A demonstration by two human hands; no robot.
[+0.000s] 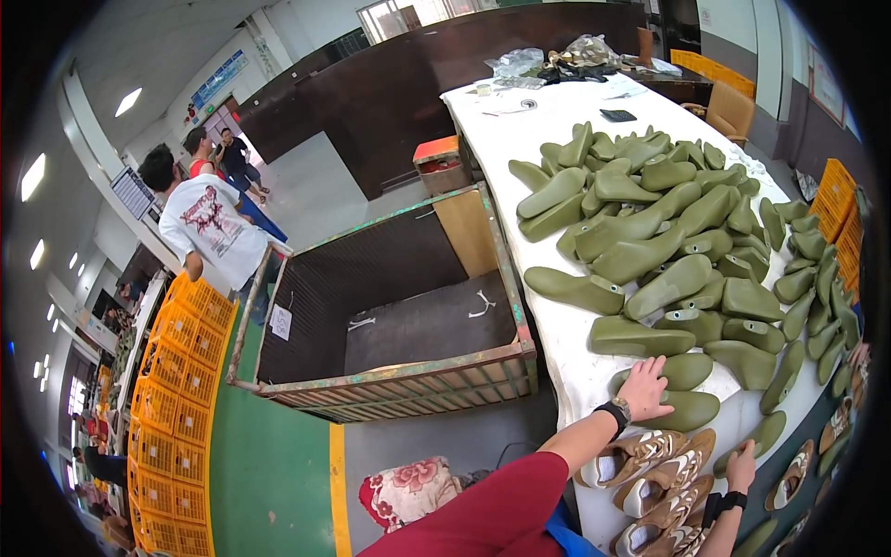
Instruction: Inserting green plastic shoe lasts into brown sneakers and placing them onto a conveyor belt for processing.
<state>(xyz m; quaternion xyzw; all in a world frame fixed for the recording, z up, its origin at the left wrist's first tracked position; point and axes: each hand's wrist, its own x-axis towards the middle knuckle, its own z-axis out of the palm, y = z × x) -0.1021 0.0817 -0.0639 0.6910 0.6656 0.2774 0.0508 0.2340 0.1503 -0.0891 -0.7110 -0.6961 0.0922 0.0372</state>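
White paper tag on the metal cart's wall; blue wall sign far back.

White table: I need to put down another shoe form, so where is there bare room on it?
The white table is bare between the far clutter of bags and the green shoe forms, and in a strip along its left edge. The middle and right are crowded; the brown shoes fill the near end.

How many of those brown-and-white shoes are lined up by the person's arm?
4 shoes in a row along the table's near edge: one below the left hand, then and, nearest the right hand. More may lie out of view.
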